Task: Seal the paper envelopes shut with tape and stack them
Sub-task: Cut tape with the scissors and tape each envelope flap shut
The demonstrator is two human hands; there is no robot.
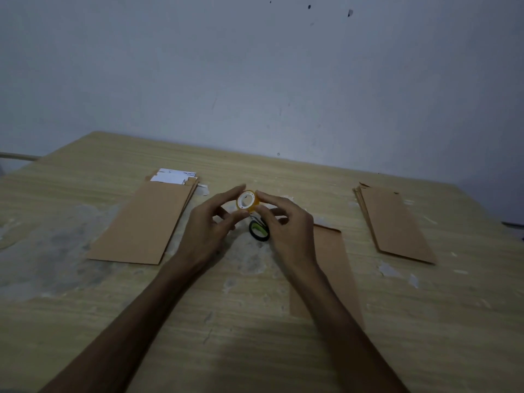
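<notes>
Both hands' fingers pinch the tape; the nearest envelope lies lengthwise under the right hand.

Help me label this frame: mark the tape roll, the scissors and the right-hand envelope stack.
tape roll (247,201): head view, white inner core.
scissors (258,230): head view, black handle loop.
right-hand envelope stack (395,225): head view, top envelope's face.

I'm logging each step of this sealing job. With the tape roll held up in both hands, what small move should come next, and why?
Probably peel the tape's free end loose. Both the left hand and the right hand pinch the tape roll, no strip is pulled out yet, and a single envelope lies waiting under the right forearm.
</notes>
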